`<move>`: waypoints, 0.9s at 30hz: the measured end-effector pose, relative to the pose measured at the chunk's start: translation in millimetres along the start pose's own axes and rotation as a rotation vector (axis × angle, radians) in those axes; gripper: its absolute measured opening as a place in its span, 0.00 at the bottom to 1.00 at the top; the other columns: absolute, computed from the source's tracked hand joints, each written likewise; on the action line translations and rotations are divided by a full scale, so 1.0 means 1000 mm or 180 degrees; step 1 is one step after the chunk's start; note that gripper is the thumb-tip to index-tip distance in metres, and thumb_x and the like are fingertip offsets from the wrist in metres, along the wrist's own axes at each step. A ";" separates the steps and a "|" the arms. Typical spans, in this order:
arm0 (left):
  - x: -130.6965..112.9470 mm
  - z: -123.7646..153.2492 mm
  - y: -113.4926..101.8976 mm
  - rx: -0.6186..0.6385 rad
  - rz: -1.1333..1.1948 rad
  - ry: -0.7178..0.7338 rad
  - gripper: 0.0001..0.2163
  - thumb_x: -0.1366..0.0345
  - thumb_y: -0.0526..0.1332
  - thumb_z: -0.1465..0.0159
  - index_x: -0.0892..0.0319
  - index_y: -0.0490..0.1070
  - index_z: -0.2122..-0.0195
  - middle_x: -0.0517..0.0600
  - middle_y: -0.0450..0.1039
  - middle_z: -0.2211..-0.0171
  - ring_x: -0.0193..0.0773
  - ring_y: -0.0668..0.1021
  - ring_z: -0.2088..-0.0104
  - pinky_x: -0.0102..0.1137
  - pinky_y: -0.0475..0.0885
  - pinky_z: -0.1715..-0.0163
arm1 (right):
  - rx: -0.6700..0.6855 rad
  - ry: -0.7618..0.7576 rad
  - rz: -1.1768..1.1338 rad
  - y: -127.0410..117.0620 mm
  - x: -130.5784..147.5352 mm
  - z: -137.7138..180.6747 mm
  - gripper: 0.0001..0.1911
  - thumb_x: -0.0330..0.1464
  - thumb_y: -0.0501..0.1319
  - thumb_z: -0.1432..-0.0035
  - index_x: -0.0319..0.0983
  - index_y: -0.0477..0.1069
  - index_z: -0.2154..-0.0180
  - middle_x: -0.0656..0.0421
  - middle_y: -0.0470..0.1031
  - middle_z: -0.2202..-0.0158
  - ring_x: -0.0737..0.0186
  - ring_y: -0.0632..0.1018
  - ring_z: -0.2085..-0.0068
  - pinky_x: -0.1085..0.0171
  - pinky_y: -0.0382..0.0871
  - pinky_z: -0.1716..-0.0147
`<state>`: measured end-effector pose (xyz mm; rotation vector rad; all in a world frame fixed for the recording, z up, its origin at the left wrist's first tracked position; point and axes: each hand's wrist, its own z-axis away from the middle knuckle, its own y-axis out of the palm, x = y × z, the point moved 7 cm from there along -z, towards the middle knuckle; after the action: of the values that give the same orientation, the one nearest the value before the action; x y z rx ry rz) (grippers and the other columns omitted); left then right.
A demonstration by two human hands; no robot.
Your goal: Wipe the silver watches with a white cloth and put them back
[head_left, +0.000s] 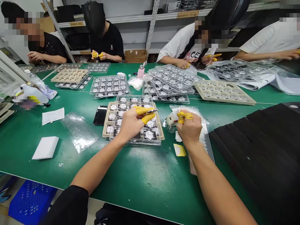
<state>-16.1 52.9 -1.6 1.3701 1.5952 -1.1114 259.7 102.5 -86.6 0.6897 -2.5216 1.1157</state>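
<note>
My left hand (134, 122), with yellow finger cots, pinches a thin round metal watch part (151, 111) seen edge-on between thumb and fingers. It is above a clear plastic tray (140, 142) whose compartments hold several round watch pieces. That tray lies over a beige tray (104, 136). To the right, my right hand (190, 126) is closed, its yellow-cotted fingertips pressed together; what they hold, if anything, is hidden. Beside those fingertips lies a small white box-like object (172, 118). Below are yellow-and-white slips (179, 150), and a clear plastic bag (207, 137) lies partly under my right wrist.
A black phone (100, 115), a clear plastic sheet (80, 132) and a white block (45, 147) lie left. Beyond are stacked watch trays (110, 84) and a pink pump bottle (141, 71). Black material (253, 147) covers the right side. Several co-workers sit opposite.
</note>
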 end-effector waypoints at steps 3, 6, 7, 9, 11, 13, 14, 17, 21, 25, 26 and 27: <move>0.001 0.001 -0.001 0.0028 -0.0016 -0.0107 0.11 0.63 0.73 0.39 0.55 0.85 0.55 0.52 0.82 0.59 0.38 0.82 0.61 0.35 0.80 0.57 | -0.0004 -0.0016 -0.0033 0.000 0.007 0.001 0.18 0.33 0.55 0.40 0.41 0.76 0.50 0.42 0.80 0.48 0.40 0.78 0.45 0.42 0.68 0.41; -0.002 0.001 0.002 0.0128 -0.0302 0.0081 0.10 0.63 0.72 0.38 0.53 0.85 0.54 0.52 0.81 0.59 0.38 0.81 0.60 0.34 0.79 0.58 | -0.0176 0.0109 -0.0133 -0.013 0.017 -0.005 0.15 0.35 0.56 0.39 0.43 0.77 0.54 0.45 0.80 0.48 0.42 0.79 0.46 0.44 0.71 0.43; -0.004 0.001 0.003 0.0151 -0.0422 0.0178 0.10 0.64 0.71 0.36 0.52 0.84 0.53 0.52 0.80 0.59 0.38 0.80 0.60 0.33 0.79 0.58 | -0.0314 0.0234 -0.0169 -0.022 0.021 -0.008 0.14 0.36 0.57 0.39 0.42 0.77 0.56 0.45 0.81 0.50 0.42 0.80 0.48 0.44 0.73 0.45; -0.007 0.002 0.005 0.0158 -0.0608 0.0347 0.10 0.64 0.69 0.34 0.52 0.83 0.51 0.52 0.77 0.58 0.37 0.79 0.59 0.32 0.79 0.58 | -0.0587 0.0541 -0.0344 -0.039 0.030 -0.017 0.13 0.39 0.59 0.39 0.40 0.78 0.59 0.47 0.82 0.54 0.45 0.81 0.53 0.46 0.75 0.49; -0.010 0.004 0.007 0.0138 -0.0720 0.0445 0.10 0.63 0.67 0.32 0.53 0.83 0.50 0.53 0.75 0.57 0.36 0.78 0.59 0.30 0.79 0.59 | -0.0563 0.0884 -0.0669 -0.049 0.041 -0.026 0.14 0.42 0.63 0.40 0.40 0.78 0.58 0.52 0.81 0.60 0.51 0.81 0.59 0.50 0.76 0.53; -0.012 0.006 0.008 0.0120 -0.0841 0.0505 0.10 0.62 0.68 0.32 0.55 0.82 0.51 0.53 0.75 0.57 0.35 0.78 0.60 0.29 0.79 0.60 | -0.0145 0.1058 -0.1075 -0.047 0.058 -0.032 0.13 0.40 0.66 0.43 0.40 0.77 0.58 0.55 0.80 0.64 0.55 0.79 0.63 0.55 0.77 0.59; -0.013 0.007 0.008 0.0115 -0.0919 0.0543 0.10 0.61 0.68 0.33 0.56 0.82 0.52 0.53 0.76 0.57 0.35 0.79 0.61 0.29 0.79 0.61 | 0.0026 0.1144 -0.1198 -0.046 0.068 -0.033 0.12 0.39 0.68 0.44 0.40 0.77 0.60 0.56 0.80 0.66 0.57 0.78 0.66 0.56 0.77 0.62; -0.018 0.010 0.008 0.0075 -0.1200 0.0743 0.10 0.61 0.69 0.33 0.57 0.83 0.53 0.52 0.80 0.61 0.36 0.80 0.64 0.31 0.78 0.62 | 0.0479 0.1071 -0.1545 -0.046 0.104 -0.030 0.09 0.37 0.70 0.46 0.40 0.76 0.64 0.57 0.79 0.67 0.60 0.78 0.67 0.59 0.77 0.64; -0.026 0.013 0.008 0.0074 -0.1704 0.1017 0.09 0.64 0.69 0.33 0.55 0.83 0.53 0.50 0.84 0.64 0.37 0.81 0.65 0.31 0.75 0.64 | 0.0921 0.0614 -0.2445 -0.051 0.150 -0.019 0.09 0.36 0.68 0.42 0.42 0.81 0.59 0.56 0.84 0.59 0.57 0.83 0.58 0.58 0.80 0.55; -0.031 0.015 0.010 0.0164 -0.1868 0.1041 0.07 0.69 0.67 0.33 0.57 0.83 0.56 0.50 0.84 0.65 0.37 0.81 0.67 0.30 0.74 0.66 | 0.0878 0.0008 -0.2448 -0.058 0.164 -0.017 0.10 0.36 0.70 0.41 0.44 0.83 0.56 0.57 0.85 0.59 0.57 0.85 0.59 0.58 0.82 0.57; -0.032 0.015 0.011 0.0173 -0.1812 0.1049 0.07 0.69 0.67 0.33 0.57 0.83 0.56 0.49 0.84 0.64 0.36 0.81 0.67 0.30 0.74 0.66 | 0.0716 -0.0239 -0.2262 -0.061 0.165 -0.019 0.09 0.35 0.69 0.40 0.45 0.84 0.56 0.58 0.86 0.59 0.57 0.85 0.60 0.58 0.82 0.58; -0.032 0.016 0.011 0.0166 -0.1746 0.1070 0.07 0.69 0.67 0.33 0.56 0.83 0.55 0.49 0.84 0.64 0.36 0.82 0.67 0.30 0.75 0.65 | 0.0521 -0.0491 -0.2043 -0.066 0.165 -0.021 0.09 0.34 0.68 0.39 0.46 0.84 0.57 0.58 0.86 0.59 0.58 0.85 0.60 0.59 0.82 0.59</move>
<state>-0.7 27.8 21.1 1.2286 2.2935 -1.2840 157.6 29.3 40.8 1.5389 -2.0705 1.0509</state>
